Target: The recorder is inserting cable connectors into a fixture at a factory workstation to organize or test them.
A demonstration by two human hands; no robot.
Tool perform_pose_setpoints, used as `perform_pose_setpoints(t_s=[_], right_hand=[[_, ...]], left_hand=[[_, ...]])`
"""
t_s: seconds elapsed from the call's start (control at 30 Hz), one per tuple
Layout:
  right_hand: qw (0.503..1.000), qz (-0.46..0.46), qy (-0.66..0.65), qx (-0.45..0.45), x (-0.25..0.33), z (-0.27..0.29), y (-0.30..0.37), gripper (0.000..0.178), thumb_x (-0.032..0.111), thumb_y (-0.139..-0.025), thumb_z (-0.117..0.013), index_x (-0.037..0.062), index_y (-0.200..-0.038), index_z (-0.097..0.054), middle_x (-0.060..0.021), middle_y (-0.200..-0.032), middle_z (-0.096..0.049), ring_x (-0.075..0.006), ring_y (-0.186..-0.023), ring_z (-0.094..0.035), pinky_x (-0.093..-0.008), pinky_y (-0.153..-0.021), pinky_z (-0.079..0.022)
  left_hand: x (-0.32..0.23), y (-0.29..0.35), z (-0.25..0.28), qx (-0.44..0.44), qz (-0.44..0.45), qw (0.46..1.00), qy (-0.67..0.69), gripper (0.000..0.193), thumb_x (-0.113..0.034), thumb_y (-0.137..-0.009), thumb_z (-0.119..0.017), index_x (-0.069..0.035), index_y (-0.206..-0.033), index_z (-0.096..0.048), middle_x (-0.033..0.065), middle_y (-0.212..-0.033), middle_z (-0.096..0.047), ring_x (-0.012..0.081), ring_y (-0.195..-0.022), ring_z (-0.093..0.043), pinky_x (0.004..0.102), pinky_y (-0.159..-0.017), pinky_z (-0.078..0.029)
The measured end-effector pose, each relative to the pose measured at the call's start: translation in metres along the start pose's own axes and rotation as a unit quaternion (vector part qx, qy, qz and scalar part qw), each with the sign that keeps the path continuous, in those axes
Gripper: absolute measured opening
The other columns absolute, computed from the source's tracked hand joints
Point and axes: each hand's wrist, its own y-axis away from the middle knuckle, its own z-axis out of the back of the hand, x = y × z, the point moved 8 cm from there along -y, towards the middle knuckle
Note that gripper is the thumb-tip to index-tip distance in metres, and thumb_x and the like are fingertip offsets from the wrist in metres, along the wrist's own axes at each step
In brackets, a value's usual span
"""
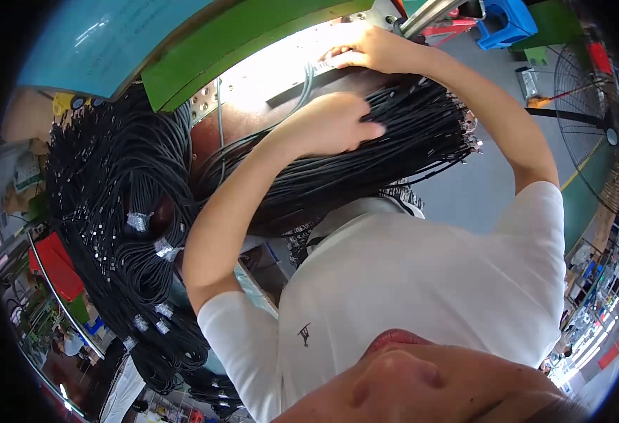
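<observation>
My left hand is over a thick bundle of black cables lying across the work surface in front of me. Its fingers curl inward with the thumb side toward the right; what they hold, if anything, is hidden. Farther away, my right hand rests at the brightly lit metal plate, fingertips bent together at its edge. Glare hides what sits between them. Thin grey cables run from the plate, close to the right hand's fingertips, down toward my left wrist.
A large heap of black cables hangs at the left, some coils tied with silvery wraps. A green panel and a blue board overhang the plate. At the right stand a fan and a blue stool.
</observation>
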Motion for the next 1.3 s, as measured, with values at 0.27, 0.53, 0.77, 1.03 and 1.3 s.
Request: perform_pose_setpoints(t_s=[0.27, 0.53, 0.77, 1.03, 1.3], right_hand=[[0.994, -0.025, -0.049, 0.097, -0.003, 0.009, 0.009, 0.028, 0.016, -0.083, -0.062, 0.0023, -0.106, -0.063, -0.0122, -0.091, -0.066, -0.0177, -0.084, -0.061, -0.0301, -0.078, -0.046], [0.971, -0.065, -0.194, -0.122, 0.036, 0.007, 0.068, 0.022, 0.002, -0.087, -0.054, 0.0015, -0.107, -0.061, -0.0051, -0.094, -0.061, -0.0120, -0.086, -0.056, -0.0259, -0.078, -0.046], [0.910, 0.104, 0.249, -0.316, 0.101, 0.006, 0.085, 0.030, 0.008, -0.071, -0.064, 0.0061, -0.100, -0.059, -0.0059, -0.093, -0.057, -0.0230, -0.083, -0.057, -0.0320, -0.071, -0.049], [0.965, 0.062, 0.056, -0.250, 0.088, -0.030, 0.047, 0.018, 0.001, -0.072, -0.066, 0.0056, -0.087, -0.056, -0.0075, -0.090, -0.061, -0.0267, -0.083, -0.059, -0.0350, -0.070, -0.048], [0.978, 0.035, 0.004, -0.204, 0.084, -0.048, 0.038, 0.022, -0.001, -0.070, -0.066, 0.0049, -0.088, -0.054, -0.0080, -0.093, -0.057, -0.0280, -0.083, -0.058, -0.0345, -0.068, -0.048]], left_hand=[[-0.049, -0.028, -0.058, 0.081, 0.016, 0.760, 0.645, 0.031, -0.027, -0.096, -0.047, 0.001, -0.106, -0.054, -0.0010, -0.058, -0.046, 0.0048, -0.047, -0.036, 0.0197, -0.041, -0.026], [0.009, 0.046, -0.077, -0.334, -0.003, 0.726, 0.601, 0.025, -0.022, -0.097, -0.047, 0.001, -0.101, -0.057, -0.0007, -0.059, -0.044, 0.0051, -0.049, -0.036, 0.0193, -0.044, -0.027], [0.019, 0.055, -0.080, -0.331, 0.015, 0.715, 0.615, 0.023, -0.021, -0.096, -0.049, 0.000, -0.102, -0.057, 0.0004, -0.066, -0.053, 0.0045, -0.054, -0.044, 0.0176, -0.047, -0.033], [0.028, 0.093, -0.056, -0.417, -0.026, 0.611, 0.672, 0.037, -0.027, -0.100, -0.039, -0.001, -0.125, -0.046, -0.0042, -0.057, -0.033, 0.0031, -0.047, -0.028, 0.0181, -0.042, -0.022], [0.033, 0.084, -0.068, -0.346, -0.054, 0.572, 0.742, 0.024, -0.027, -0.099, -0.041, -0.007, -0.105, -0.053, -0.0040, -0.055, -0.038, 0.0026, -0.045, -0.027, 0.0195, -0.040, -0.019]])
